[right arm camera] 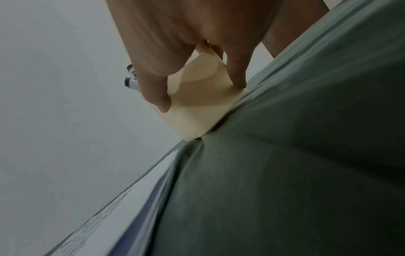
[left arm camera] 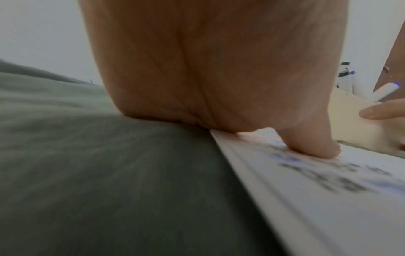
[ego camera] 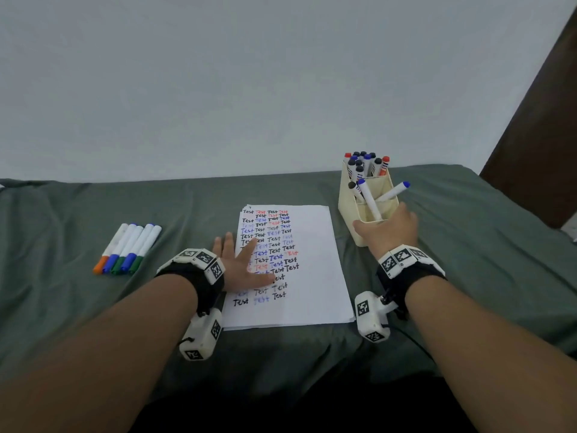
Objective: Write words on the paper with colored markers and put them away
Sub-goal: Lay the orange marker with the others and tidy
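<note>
A white sheet of paper filled with rows of "Test" in black, red and blue lies in the middle of the green cloth. My left hand lies flat on its left part, fingers spread, the thumb pressing on the writing. A cream marker holder with several capped markers stands to the paper's right. My right hand grips the holder's low front box, thumb on one side and fingers on the other. Several loose markers lie side by side at the far left.
The green cloth covers the whole surface and is wrinkled. A pale wall rises behind it. A dark brown panel stands at the right rear. A blue-capped marker leans out of the holder to the right.
</note>
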`<act>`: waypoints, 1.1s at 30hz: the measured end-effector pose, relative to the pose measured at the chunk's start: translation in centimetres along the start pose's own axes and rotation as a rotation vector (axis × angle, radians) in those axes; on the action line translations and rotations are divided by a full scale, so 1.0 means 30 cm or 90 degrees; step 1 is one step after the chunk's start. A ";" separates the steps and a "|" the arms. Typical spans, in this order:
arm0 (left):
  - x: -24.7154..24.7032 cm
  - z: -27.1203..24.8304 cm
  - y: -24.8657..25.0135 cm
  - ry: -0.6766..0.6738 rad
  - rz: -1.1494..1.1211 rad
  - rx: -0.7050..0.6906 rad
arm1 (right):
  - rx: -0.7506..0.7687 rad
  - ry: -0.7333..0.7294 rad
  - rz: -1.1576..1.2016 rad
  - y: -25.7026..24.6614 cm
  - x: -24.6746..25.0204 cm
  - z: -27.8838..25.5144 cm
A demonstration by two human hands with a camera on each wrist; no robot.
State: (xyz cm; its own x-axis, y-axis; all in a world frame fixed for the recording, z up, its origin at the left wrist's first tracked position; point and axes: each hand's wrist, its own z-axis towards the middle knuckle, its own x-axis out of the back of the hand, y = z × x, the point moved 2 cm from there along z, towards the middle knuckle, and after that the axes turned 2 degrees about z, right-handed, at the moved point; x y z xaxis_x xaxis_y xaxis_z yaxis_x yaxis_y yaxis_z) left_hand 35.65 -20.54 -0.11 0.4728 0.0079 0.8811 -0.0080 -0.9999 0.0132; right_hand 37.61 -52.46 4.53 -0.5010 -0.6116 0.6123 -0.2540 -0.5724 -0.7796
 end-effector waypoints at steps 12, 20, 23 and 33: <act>0.003 -0.024 -0.001 -0.002 0.001 0.001 | 0.024 -0.008 0.006 -0.117 -0.134 0.156; 0.021 -0.028 0.008 -0.035 -0.003 0.002 | -0.002 -0.031 -0.004 -0.211 -0.246 0.302; 0.023 -0.027 0.005 -0.050 -0.004 0.003 | -0.006 -0.030 -0.004 -0.237 -0.279 0.345; 0.024 -0.019 0.006 -0.070 -0.008 0.006 | 0.002 -0.078 -0.084 -0.264 -0.351 0.426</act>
State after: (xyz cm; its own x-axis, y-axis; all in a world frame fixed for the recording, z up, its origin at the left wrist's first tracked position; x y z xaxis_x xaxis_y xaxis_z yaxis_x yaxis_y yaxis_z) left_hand 35.48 -20.72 0.81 0.5672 0.0196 0.8233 0.0062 -0.9998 0.0195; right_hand 55.47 -48.47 5.93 -0.3588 -0.5930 0.7208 -0.3076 -0.6540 -0.6911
